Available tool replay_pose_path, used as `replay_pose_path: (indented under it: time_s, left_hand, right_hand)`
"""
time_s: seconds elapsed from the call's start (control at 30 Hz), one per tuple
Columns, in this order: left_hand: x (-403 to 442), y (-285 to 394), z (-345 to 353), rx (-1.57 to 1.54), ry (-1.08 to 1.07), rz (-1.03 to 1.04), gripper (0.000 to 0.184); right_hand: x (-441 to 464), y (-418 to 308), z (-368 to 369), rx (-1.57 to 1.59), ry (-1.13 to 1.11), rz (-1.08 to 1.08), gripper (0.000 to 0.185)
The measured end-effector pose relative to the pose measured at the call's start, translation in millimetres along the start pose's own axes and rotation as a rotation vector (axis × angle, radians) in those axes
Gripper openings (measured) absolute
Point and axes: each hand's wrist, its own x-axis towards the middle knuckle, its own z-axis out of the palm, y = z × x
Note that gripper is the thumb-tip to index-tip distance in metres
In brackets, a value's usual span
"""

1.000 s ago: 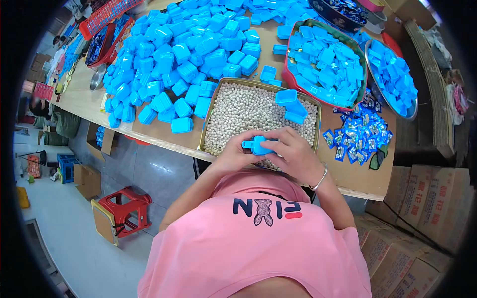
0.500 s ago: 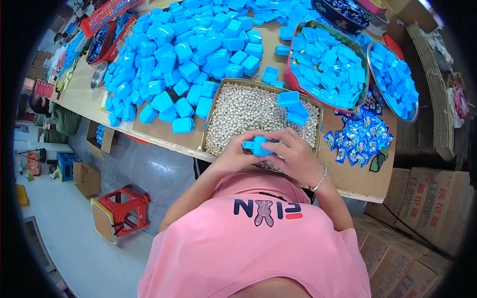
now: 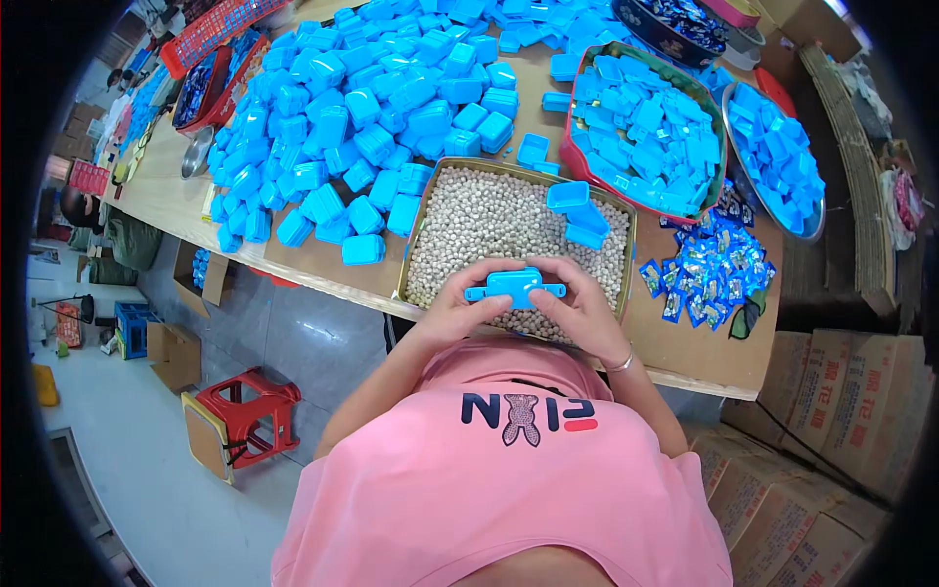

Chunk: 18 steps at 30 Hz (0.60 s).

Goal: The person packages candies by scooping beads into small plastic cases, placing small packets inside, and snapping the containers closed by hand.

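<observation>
A small blue case (image 3: 514,286) with a tab at each side is held between my two hands, over the near edge of a tray of pale beads (image 3: 479,210). My left hand (image 3: 458,305) grips its left side, thumb on the near face. On its right side, my right hand (image 3: 579,308) is closed with the thumb pressed on it. Several open blue case pieces (image 3: 584,217) lie on the beads at the right of the tray. To the left a large heap of blue cases (image 3: 362,127) covers the table.
A red-rimmed tray (image 3: 577,157) of blue parts and a metal bowl (image 3: 817,231) of more parts stand at the right. Small blue packets (image 3: 709,269) lie nearer. On the floor are a red stool (image 3: 274,416) and cardboard boxes (image 3: 831,391).
The right hand has shifted from the case's near face to its right side. Both side tabs now show, and the case is seen more broadly between both thumbs.
</observation>
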Motion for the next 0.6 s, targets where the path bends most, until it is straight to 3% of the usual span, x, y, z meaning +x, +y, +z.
replay_pose_path:
  time_s: [0.13, 0.3, 0.4, 0.5, 0.6]
  left_hand:
    - [1.0, -1.1, 1.9, -0.013, 0.004, 0.024, 0.041]
    - [3.7, -5.2, 5.9, 0.026, 0.025, 0.157, 0.04]
    - [3.0, -4.6, 14.4, -0.118, 0.052, 0.117, 0.04]
    - [9.2, 4.6, 18.4, 0.151, 0.134, 0.219, 0.04]
    - [15.5, 28.6, 28.4, 0.545, 0.143, 0.323, 0.043]
  right_hand:
    - [0.8, 0.1, -3.3, 0.019, -0.032, 0.101, 0.04]
    - [3.0, 7.6, 3.2, 0.199, 0.037, -0.008, 0.048]
    - [-1.6, 0.4, 3.5, 0.199, 0.035, 0.024, 0.051]
    - [2.6, -6.1, 7.5, 0.196, 0.031, 0.046, 0.053]
    - [4.5, -6.4, 16.1, -0.197, 0.137, -0.167, 0.054]
